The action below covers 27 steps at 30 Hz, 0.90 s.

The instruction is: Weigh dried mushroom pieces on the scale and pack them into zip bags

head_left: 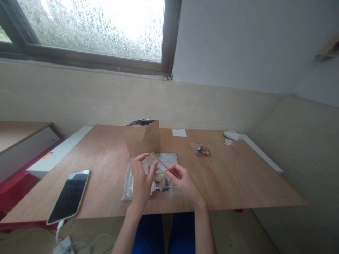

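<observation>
Lying leftmost: a smartphone is laid face up on the wooden tabletop, its long axis slanted, and a white charging cable is led off the near edge.

Left hand: the fingers are closed narrowly on the far end of a small zip-seal bag.

Bag position: the small zip-seal bag is held between both hands, above a larger clear plastic bag on the tabletop. Brown and pale pieces are seen through the film; which bag contains them cannot be told.

Long axis: the red zip strip is set diagonally, from far left to near right. Its far end is nearer the left hand, and its near end is nearer the right.

Right hand: the fingers are pinched narrowly on the near end of the red zip strip.

Behind the hands: a brown paper bag is stood upright, and a grey rounded slab of unconfirmed type is laid just beyond the hands.

Right side: a white paper slip, a small plastic bag of dark pieces and white tissue are placed well apart from the hands.
</observation>
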Available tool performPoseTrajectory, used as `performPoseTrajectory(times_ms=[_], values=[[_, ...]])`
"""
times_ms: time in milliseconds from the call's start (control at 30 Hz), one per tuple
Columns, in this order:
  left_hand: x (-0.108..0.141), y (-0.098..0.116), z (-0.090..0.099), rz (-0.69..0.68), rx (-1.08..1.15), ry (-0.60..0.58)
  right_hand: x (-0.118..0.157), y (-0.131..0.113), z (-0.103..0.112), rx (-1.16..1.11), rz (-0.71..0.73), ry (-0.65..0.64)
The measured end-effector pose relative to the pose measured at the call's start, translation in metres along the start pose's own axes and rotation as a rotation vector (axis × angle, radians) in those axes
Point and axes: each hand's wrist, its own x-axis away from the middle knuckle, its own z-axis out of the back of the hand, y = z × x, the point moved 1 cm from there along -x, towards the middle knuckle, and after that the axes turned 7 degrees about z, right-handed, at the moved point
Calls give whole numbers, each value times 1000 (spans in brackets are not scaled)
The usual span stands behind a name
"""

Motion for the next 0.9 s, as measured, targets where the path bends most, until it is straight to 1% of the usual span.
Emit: performPoseTrajectory(times_ms=[33, 67, 100, 167, 200, 233, 333, 567, 733, 833, 900], values=[[3, 2, -1, -9, -4, 56, -1, 0, -2, 18, 13, 49], [7, 4, -2, 5, 5, 39, -3, 0, -5, 35, 29, 90], [10, 6, -4, 39, 29, -40, -4, -1, -8, 42, 43, 117], [16, 9, -6, 132, 98, -266, -5, -5, -15, 27, 59, 116], [17, 10, -7, 171, 127, -354, -6, -6, -19, 16, 63, 98], [18, 10, -7, 197, 146, -400, -6, -8, -22, 13, 66, 79], [15, 10, -5, 223, 143, -410, -6, -9, -26, 54, 73, 54], [9, 11, -1, 180, 92, -443, -6, -11, -26, 89, 72, 23], [9, 11, -4, 141, 57, -479, -4, -12, -28, 150, 36, 58], [9, 10, -6, 134, 57, -498, -4, -10, -32, 139, 20, 116], [9, 9, -6, 127, 62, -516, -5, -7, -30, 155, 40, 159]])
